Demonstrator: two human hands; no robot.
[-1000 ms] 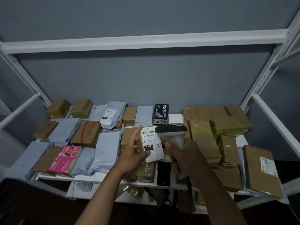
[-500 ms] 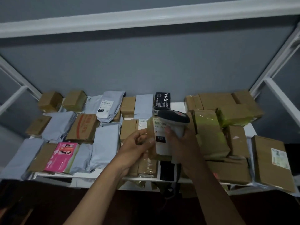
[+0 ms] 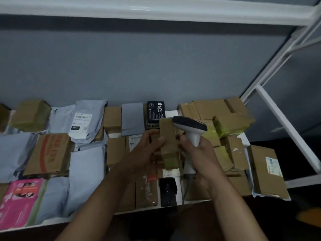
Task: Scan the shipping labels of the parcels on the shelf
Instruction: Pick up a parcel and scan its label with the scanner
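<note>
My left hand is pinching a small cardboard parcel between thumb and fingers, lifted clear of the pile in front of me. My right hand is wrapped round the grip of the barcode scanner, its cable hanging off the bottom of the handle, and a fingertip or two look like they're steadying the parcel's right edge, though I can't say for sure they touch.

The parcel stands roughly upright, long axis running top to bottom with a slight lean, top end right up against the scanner's nose. All I see facing me is plain brown cardboard and tape, no label, so I reckon the label side is turned away or to the side. That'd be why it's held in the air like this: easier to rotate in the fingers until the barcode meets the scanner. The scanner head points left, across the top of the parcel rather than at a flat face, so my guess is the aim isn't lined up yet.

Further out, the white shelf is packed with other stuff: grey poly mailers, taped cartons, a black box with white lettering, a pink packet near the front left, and a labelled carton at the right end.
</note>
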